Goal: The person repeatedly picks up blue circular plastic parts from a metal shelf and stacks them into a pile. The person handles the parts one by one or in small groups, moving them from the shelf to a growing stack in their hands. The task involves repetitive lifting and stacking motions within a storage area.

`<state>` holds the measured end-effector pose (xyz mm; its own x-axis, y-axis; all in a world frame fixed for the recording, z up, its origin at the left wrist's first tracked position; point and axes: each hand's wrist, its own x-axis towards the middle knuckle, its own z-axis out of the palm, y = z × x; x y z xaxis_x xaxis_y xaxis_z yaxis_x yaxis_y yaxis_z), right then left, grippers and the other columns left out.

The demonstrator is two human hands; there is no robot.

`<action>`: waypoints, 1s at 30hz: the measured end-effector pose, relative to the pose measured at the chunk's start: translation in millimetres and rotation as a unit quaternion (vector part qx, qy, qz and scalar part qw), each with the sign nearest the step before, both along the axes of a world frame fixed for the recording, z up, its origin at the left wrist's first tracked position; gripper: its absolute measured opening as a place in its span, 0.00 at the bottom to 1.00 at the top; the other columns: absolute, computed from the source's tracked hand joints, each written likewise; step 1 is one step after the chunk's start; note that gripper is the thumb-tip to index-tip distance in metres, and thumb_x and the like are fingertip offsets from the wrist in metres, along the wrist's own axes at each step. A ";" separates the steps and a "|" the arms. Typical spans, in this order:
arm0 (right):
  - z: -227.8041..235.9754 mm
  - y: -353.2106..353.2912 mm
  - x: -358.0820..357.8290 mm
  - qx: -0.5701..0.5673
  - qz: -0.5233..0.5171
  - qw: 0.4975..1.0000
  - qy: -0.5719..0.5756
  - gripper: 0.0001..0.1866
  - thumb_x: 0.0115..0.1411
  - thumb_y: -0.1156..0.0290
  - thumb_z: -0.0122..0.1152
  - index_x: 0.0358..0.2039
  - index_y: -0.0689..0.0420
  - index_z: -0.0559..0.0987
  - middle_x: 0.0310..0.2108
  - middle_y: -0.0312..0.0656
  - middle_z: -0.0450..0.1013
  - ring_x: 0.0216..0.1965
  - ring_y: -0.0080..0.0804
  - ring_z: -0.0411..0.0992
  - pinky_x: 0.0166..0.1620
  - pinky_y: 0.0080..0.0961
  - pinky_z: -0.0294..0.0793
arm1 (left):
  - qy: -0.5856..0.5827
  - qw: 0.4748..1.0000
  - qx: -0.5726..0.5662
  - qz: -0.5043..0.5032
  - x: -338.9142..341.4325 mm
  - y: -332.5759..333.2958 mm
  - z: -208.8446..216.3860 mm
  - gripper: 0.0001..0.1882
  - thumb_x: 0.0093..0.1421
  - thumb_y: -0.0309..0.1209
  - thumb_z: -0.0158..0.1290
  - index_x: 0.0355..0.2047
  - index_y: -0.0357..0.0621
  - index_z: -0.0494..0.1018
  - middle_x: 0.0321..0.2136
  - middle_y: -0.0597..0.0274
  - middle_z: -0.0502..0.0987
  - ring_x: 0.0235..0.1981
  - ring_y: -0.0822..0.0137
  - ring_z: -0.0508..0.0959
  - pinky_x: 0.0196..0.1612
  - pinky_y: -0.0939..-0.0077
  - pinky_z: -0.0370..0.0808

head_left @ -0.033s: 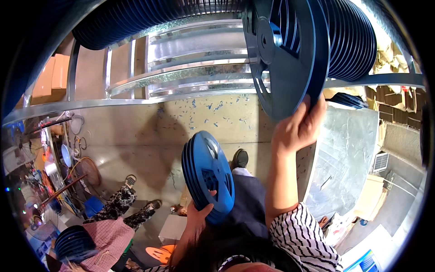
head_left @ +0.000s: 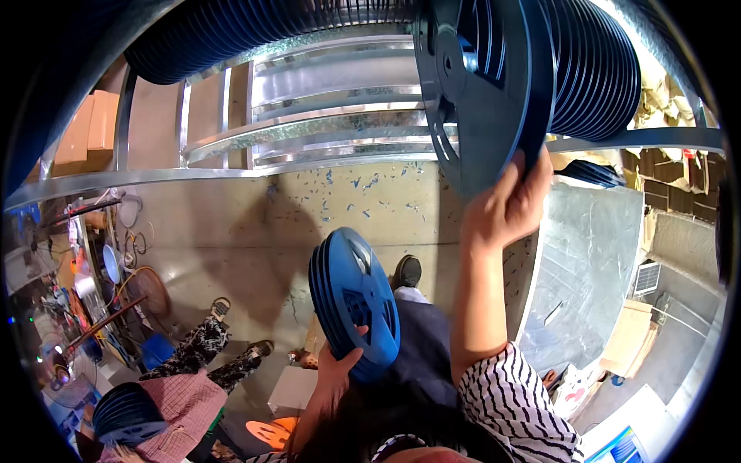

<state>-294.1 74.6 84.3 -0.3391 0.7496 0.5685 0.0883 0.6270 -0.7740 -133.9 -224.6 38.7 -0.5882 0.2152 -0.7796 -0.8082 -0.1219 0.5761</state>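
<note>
My left hand (head_left: 338, 369) holds a small stack of blue plastic reels (head_left: 377, 301) upright in front of my body, with its thumb at the rim and fingertips in an opening of the nearest reel. Further up on the right, my right hand (head_left: 511, 202) grips the lower rim of a dark blue reel (head_left: 494, 131) between thumb and fingers. That reel stands at the near end of a packed row of reels (head_left: 594, 77) on a metal rack. Another long row of dark reels (head_left: 231, 38) runs along the top left. The fingertips behind the gripped rim are partly hidden.
A metal rack frame (head_left: 309, 119) crosses ahead, above a floor scattered with blue scraps (head_left: 363, 181). On the left, a person (head_left: 177, 409) holds another stack of reels (head_left: 127, 413) near cluttered shelving. A grey sheet-like surface (head_left: 590, 255) and cardboard (head_left: 629, 332) lie right.
My right hand and the reel it grips have shifted slightly to the left. The stack in my left hand has barely moved.
</note>
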 end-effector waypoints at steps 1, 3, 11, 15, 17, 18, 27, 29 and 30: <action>-5.9 7.2 -12.2 0.029 0.000 0.999 0.014 0.14 0.62 0.82 0.47 0.48 0.65 0.72 0.40 0.44 0.74 0.40 0.25 0.71 0.47 0.18 0.67 | -0.001 1.000 -0.004 -0.002 1.8 1.0 0.9 0.28 0.50 0.13 0.54 0.53 0.35 0.63 0.48 0.49 0.74 0.54 0.57 0.71 0.55 0.63 0.69; -14.3 25.3 -37.3 0.123 -0.007 0.992 0.018 0.16 0.61 0.82 0.47 0.51 0.64 0.72 0.46 0.47 0.74 0.48 0.33 0.71 0.56 0.26 0.62 | 0.003 1.000 0.002 -0.024 2.6 -1.4 -5.5 0.28 0.50 0.14 0.54 0.53 0.34 0.63 0.48 0.49 0.74 0.54 0.57 0.71 0.55 0.63 0.69; -56.9 61.2 -90.6 0.234 -0.087 0.957 -0.150 0.40 0.52 0.60 0.65 0.64 0.39 0.58 0.68 0.52 0.44 0.67 0.65 0.38 0.60 0.69 0.32 | 0.042 0.997 0.026 -0.057 -8.3 5.3 -1.9 0.30 0.49 0.17 0.56 0.54 0.31 0.61 0.48 0.47 0.74 0.55 0.56 0.70 0.58 0.63 0.65; -62.2 61.8 -78.4 0.227 -0.039 0.963 -0.137 0.41 0.53 0.55 0.64 0.65 0.39 0.56 0.68 0.50 0.43 0.68 0.60 0.36 0.60 0.69 0.30 | 0.065 0.996 0.019 -0.059 -20.9 13.8 13.8 0.30 0.50 0.17 0.56 0.54 0.31 0.61 0.48 0.48 0.74 0.55 0.57 0.70 0.58 0.64 0.65; -61.2 63.5 -67.7 0.218 -0.017 0.965 -0.147 0.39 0.55 0.52 0.61 0.65 0.39 0.57 0.68 0.48 0.43 0.69 0.57 0.36 0.60 0.69 0.30 | 0.080 0.994 0.018 -0.066 -26.7 18.0 21.3 0.30 0.50 0.17 0.55 0.54 0.31 0.60 0.48 0.48 0.74 0.55 0.57 0.70 0.58 0.63 0.65; -61.9 64.0 -56.7 0.215 -0.008 0.965 -0.153 0.39 0.55 0.53 0.61 0.65 0.41 0.57 0.68 0.49 0.43 0.69 0.57 0.36 0.60 0.68 0.30 | 0.083 0.994 0.024 -0.063 -29.1 19.5 24.5 0.30 0.50 0.17 0.55 0.55 0.31 0.60 0.48 0.48 0.74 0.55 0.57 0.70 0.58 0.64 0.65; -97.8 -50.7 149.5 -0.264 0.292 0.863 -0.317 0.30 0.56 0.73 0.60 0.59 0.59 0.64 0.58 0.50 0.64 0.58 0.46 0.63 0.58 0.33 0.63 | 0.164 0.982 0.054 -0.071 -44.3 19.5 50.9 0.28 0.52 0.20 0.55 0.54 0.33 0.61 0.49 0.51 0.74 0.54 0.62 0.71 0.59 0.68 0.63; -75.7 -87.5 184.8 -0.315 0.392 0.809 -0.306 0.29 0.57 0.73 0.57 0.59 0.60 0.63 0.60 0.51 0.60 0.61 0.48 0.60 0.60 0.35 0.60 | 0.167 0.982 0.065 -0.063 -47.1 24.0 54.8 0.28 0.52 0.20 0.56 0.53 0.33 0.62 0.50 0.51 0.74 0.54 0.62 0.71 0.59 0.68 0.62; -74.7 -98.0 197.7 -0.273 0.438 0.807 -0.287 0.29 0.59 0.68 0.56 0.60 0.60 0.62 0.62 0.52 0.58 0.63 0.48 0.57 0.62 0.37 0.56 | 0.175 0.980 0.073 -0.064 -50.3 26.9 58.4 0.28 0.52 0.20 0.55 0.54 0.32 0.62 0.50 0.51 0.74 0.54 0.62 0.71 0.59 0.68 0.62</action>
